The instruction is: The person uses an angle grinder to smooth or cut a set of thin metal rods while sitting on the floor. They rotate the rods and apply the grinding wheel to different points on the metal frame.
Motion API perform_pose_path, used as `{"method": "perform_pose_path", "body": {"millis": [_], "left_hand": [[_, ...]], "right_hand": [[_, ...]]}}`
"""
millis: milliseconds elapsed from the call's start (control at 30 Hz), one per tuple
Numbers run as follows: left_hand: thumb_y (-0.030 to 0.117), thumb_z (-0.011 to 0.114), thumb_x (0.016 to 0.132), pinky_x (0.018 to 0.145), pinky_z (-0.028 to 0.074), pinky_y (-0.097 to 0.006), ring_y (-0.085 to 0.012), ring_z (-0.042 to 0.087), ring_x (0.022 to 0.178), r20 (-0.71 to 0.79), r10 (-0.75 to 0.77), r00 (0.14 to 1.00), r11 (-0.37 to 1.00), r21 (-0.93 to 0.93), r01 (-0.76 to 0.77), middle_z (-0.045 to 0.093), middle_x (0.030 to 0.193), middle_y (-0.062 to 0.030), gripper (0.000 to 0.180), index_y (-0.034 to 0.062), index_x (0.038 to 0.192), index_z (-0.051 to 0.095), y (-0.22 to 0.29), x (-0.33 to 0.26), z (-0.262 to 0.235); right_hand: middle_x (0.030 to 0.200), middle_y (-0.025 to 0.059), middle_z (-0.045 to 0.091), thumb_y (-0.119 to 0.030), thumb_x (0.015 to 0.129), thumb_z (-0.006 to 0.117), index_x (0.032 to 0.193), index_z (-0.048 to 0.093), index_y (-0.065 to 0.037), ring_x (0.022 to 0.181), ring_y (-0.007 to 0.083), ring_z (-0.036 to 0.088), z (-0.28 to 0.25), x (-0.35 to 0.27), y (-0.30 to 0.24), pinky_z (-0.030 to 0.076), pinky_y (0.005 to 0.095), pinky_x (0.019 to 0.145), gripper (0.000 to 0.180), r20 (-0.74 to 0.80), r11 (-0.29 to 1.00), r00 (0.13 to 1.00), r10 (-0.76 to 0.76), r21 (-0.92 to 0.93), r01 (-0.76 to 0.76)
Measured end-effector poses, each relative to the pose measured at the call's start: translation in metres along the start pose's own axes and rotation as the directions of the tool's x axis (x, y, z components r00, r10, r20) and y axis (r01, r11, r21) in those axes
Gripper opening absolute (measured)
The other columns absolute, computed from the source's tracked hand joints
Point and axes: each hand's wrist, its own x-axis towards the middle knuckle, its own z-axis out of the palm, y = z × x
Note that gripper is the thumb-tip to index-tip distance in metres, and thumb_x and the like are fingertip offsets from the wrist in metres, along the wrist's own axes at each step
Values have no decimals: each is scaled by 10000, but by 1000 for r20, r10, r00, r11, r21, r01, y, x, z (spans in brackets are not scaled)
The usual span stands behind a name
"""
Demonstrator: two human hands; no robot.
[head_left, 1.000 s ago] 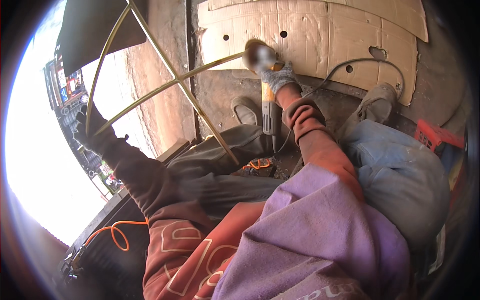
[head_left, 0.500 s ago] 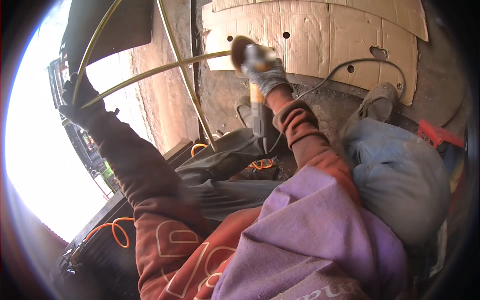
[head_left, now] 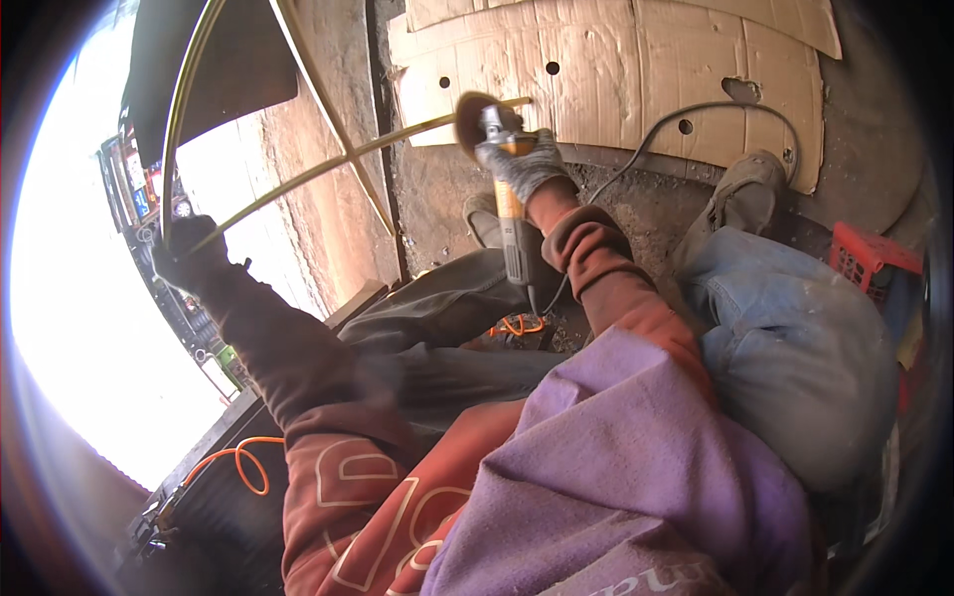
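My gloved left hand (head_left: pixel 194 256) is closed around the corner of a brass-coloured metal frame (head_left: pixel 347 156), where a curved bar and a straight bar meet. The frame's bars cross and slant up and away from me. My right hand, in a grey knit glove (head_left: pixel 529 164), grips a yellow and grey angle grinder (head_left: pixel 513 236) near its head. The grinder's brown disc (head_left: pixel 473 123) overlaps one bar, whose tip shows just beyond it. Whether disc and bar touch, I cannot tell.
Flattened cardboard (head_left: pixel 596 74) covers the floor ahead. The grinder's dark cable (head_left: pixel 656 134) loops across it toward a shoe (head_left: pixel 750 189). An orange hose (head_left: pixel 243 467) lies at lower left, and a red plastic crate (head_left: pixel 865 258) sits at right. Bright light washes out the left side.
My left hand has shifted right and down, bringing the frame with it. The bar's tip, hidden at the disc before, now shows past it. The grinder's head has dropped slightly.
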Motion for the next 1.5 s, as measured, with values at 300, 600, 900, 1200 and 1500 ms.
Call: {"method": "perform_pose_path", "body": {"millis": [300, 600, 900, 1200, 1500], "left_hand": [[276, 420, 849, 537, 329, -320, -135, 393, 500, 103, -10, 995, 969, -244, 35, 407, 595, 22, 234, 117, 686, 479, -24, -30, 4], [287, 400, 923, 420, 351, -243, -90, 400, 422, -385, -25, 922, 999, -42, 9, 451, 555, 32, 284, 78, 809, 555, -41, -32, -46], [295, 535, 826, 402, 293, -250, -84, 320, 397, -69, 53, 996, 993, -104, -60, 362, 520, 38, 229, 107, 697, 511, -41, -50, -14], [177, 457, 704, 684, 380, -366, -233, 426, 722, -435, 39, 900, 997, -44, -64, 454, 809, -123, 221, -3, 833, 466, -17, -27, 11], [94, 448, 801, 979, 369, -500, -303, 507, 1001, -173, -4, 985, 999, 37, 10, 528, 951, -143, 232, -28, 974, 542, 5, -52, -14]], "right_hand": [[969, 92, 641, -263, 644, 854, 1079, 467, -28, 797, 184, 617, -5, 33, 28, 512, 368, 702, 628, -74, 982, 986, -150, -123, 140], [1048, 135, 603, -315, 620, 850, 1144, 435, -20, 904, 227, 600, -20, 38, 44, 489, 372, 786, 731, -221, 992, 974, -47, -121, 20], [1162, 179, 560, -391, 593, 844, 1220, 411, -11, 1023, 266, 577, -26, 26, 19, 456, 368, 889, 852, -228, 983, 973, -32, -181, -10], [1036, 111, 606, -321, 599, 870, 1239, 378, -43, 857, 208, 608, -34, 58, 39, 506, 364, 754, 854, -262, 999, 964, -47, -24, 42], [1134, 120, 536, -187, 740, 778, 1168, 343, -137, 924, 185, 553, 12, 6, 33, 518, 364, 736, 612, 69, 984, 992, -109, -137, 118]]}}
